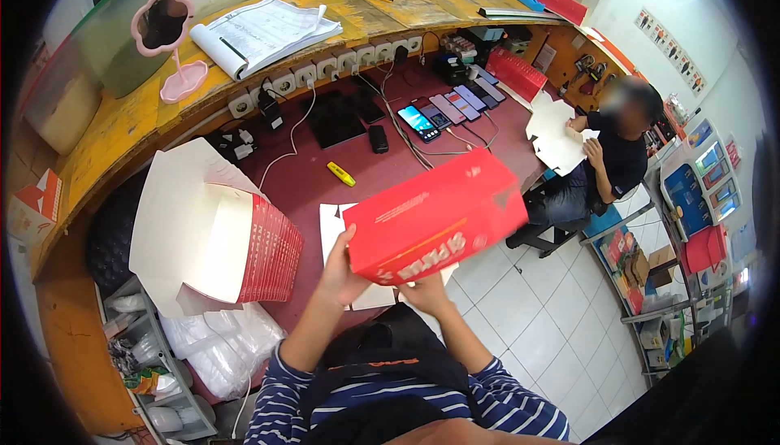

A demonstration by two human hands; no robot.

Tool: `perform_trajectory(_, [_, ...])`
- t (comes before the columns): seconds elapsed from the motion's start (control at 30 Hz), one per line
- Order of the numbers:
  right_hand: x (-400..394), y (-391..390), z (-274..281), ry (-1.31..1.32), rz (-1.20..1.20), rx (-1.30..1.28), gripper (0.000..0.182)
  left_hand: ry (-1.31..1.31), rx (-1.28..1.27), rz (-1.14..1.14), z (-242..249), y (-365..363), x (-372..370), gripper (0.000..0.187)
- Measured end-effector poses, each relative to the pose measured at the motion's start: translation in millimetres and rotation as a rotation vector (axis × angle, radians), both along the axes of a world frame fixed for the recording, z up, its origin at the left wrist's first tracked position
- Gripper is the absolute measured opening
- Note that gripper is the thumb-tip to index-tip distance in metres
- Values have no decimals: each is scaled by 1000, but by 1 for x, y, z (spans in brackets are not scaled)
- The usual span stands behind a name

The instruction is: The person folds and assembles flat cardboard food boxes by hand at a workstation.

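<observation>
A closed red cardboard box (435, 209) with pale lettering on its side is raised over the table edge in front of me, tilted. My left hand (344, 270) grips its near left end, with the thumb up along the side. My right hand (426, 292) is under the lower edge, its fingers mostly hidden by the box. Behind and below the box, white cardboard (329, 230) shows on the table. To the left stands a larger box (272, 254), red outside and white inside, with its flaps raised.
Several phones (418, 122) and cables lie on the dark red table, near a yellow highlighter (341, 173). A power strip runs under the wooden shelf (357, 18), which bears papers (264, 34) and a pink mirror (184, 81). At right, a seated person (630, 136) holds white cardboard (556, 138).
</observation>
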State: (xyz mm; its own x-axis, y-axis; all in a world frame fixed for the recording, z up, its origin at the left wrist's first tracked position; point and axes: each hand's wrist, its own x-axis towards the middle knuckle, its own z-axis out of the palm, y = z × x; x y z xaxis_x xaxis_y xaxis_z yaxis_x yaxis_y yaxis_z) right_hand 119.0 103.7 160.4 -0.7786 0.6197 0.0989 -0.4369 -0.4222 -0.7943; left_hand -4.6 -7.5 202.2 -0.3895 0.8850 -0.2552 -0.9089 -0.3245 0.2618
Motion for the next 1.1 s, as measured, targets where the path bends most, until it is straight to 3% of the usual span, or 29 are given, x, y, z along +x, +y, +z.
perform_trajectory(0.07, [18,35,-1,46,164,-113,43,69,23,-26,-7,-15,-19,42])
perform_trajectory(0.13, [34,60,-2,86,326,-227,47,500,-162,-118,-32,-32,-40,43])
perform_trajectory(0.27, [34,64,34,-219,190,-104,44,766,-269,-258,-22,-51,-56,54])
perform_trajectory(0.33, [23,58,43,-299,230,-104,29,670,212,55,-20,-49,-48,68])
perform_trajectory(0.37, [13,46,43,-211,123,-215,26,591,305,4,-35,-46,-42,78])
perform_trajectory(0.4, [4,33,40,-212,125,-216,26,806,211,-101,-81,-48,-45,72])
perform_trajectory(0.47, [-9,9,33,-70,-3,-121,33,1071,-237,-131,-49,-29,2,64])
perform_trajectory(0.5, [-11,0,38,15,-33,-141,30,1070,-238,-128,-46,-19,10,64])
perform_trajectory(0.57, [-15,-6,34,67,-131,-42,29,69,1160,-339,-41,-7,18,61])
perform_trajectory(0.6, [-16,-9,34,117,-229,59,29,67,1158,-337,-36,-10,23,61])
perform_trajectory(0.67, [-21,-17,43,114,-326,-31,28,84,592,-45,-24,-17,34,57])
perform_trajectory(0.7, [-22,-20,46,-11,-391,58,28,426,431,170,-27,-9,33,38])
perform_trajectory(0.73, [-23,-23,48,-135,-455,146,28,429,432,175,-28,-7,35,38])
perform_trajectory(0.8, [-26,-33,53,-187,-407,285,28,1634,-334,684,-23,-2,41,24])
perform_trajectory(0.83, [-27,-36,54,-236,-365,422,27,1274,-336,610,-22,2,43,24])
perform_trajectory(0.87, [-27,-30,55,-230,-358,422,27,1278,-340,618,-20,-1,37,24])
perform_trajectory(0.93, [-22,-1,65,-93,-187,-142,27,875,-324,397,-11,-11,21,23])
perform_trajectory(1.0, [-5,30,69,-128,182,-333,19,1030,-353,454,-7,-18,9,17])
perform_trajectory(1.07, [1,38,64,-73,285,-426,13,1436,-414,515,-32,-22,-9,13])
perform_trajectory(1.1, [-3,33,59,-73,286,-424,13,1379,-472,505,-35,-19,-7,12])
